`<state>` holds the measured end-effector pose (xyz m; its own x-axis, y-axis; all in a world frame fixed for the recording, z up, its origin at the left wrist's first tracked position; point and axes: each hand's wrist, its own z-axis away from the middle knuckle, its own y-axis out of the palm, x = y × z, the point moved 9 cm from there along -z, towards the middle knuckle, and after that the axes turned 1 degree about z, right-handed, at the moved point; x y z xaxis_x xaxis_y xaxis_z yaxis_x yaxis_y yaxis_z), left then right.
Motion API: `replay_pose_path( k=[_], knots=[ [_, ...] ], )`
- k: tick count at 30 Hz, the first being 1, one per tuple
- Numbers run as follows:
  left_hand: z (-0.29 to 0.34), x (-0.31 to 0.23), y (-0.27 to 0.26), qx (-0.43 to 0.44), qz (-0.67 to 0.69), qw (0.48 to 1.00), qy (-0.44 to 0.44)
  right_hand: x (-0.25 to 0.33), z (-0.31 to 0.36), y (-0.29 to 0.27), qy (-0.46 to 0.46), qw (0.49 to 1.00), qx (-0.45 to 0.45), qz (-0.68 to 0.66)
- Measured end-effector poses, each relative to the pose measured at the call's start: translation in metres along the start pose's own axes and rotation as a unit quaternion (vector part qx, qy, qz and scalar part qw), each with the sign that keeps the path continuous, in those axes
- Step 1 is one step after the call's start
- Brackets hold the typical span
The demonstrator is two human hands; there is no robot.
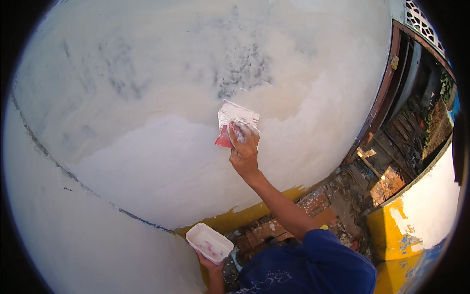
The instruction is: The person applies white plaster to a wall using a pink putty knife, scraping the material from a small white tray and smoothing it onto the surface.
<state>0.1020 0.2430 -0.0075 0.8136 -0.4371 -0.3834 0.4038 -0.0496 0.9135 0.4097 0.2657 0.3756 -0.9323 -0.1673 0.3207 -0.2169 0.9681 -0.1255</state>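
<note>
My right hand [244,149] is raised against a pale plastered wall [147,98] and grips a red scraper [234,123] caked with white putty, its blade flat on the wall. Below the blade the coat looks fresh and whiter; above it a grey, mottled patch [242,68] shows through. Low down, my left hand [211,266] holds a small white rectangular tray [209,242] with white putty in it, level and close to my body. My blue shirt [308,267] fills the lower edge.
A yellow band [245,215] runs along the wall's base. Broken bricks and rubble [323,206] cover the ground. A brown door frame [382,93] stands at right, and a yellow-and-white low wall [416,215] is at lower right.
</note>
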Motion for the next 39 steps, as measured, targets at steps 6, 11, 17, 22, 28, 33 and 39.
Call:
replay_pose_path(
  k=[6,11,17,22,28,33,39],
  knots=[
    [0.011,-0.015,0.009,-0.032,-0.006,0.999,0.032,0.002,0.019,-0.052,0.04,0.995,-0.052,-0.077],
    [0.019,-0.014,-0.001,-0.048,0.005,0.998,0.03,-0.142,-0.028,-0.136,0.183,0.952,-0.243,0.04],
    [0.023,-0.021,-0.016,-0.061,0.03,0.997,0.044,-0.083,-0.028,-0.089,0.096,0.987,-0.128,0.026],
    [0.008,-0.014,-0.001,-0.04,0.025,0.999,-0.012,-0.008,-0.014,-0.052,0.071,0.995,-0.027,-0.066],
    [0.002,-0.008,0.002,-0.041,0.041,0.998,0.011,-0.085,-0.046,-0.118,0.114,0.98,-0.165,0.012],
    [0.02,-0.004,0.009,-0.023,0.022,0.999,0.007,-0.049,-0.025,-0.073,0.063,0.993,-0.098,0.029],
    [0.022,-0.013,0.005,-0.041,0.022,0.999,0.025,-0.026,-0.036,-0.076,0.084,0.987,-0.085,-0.108]
  ],
)
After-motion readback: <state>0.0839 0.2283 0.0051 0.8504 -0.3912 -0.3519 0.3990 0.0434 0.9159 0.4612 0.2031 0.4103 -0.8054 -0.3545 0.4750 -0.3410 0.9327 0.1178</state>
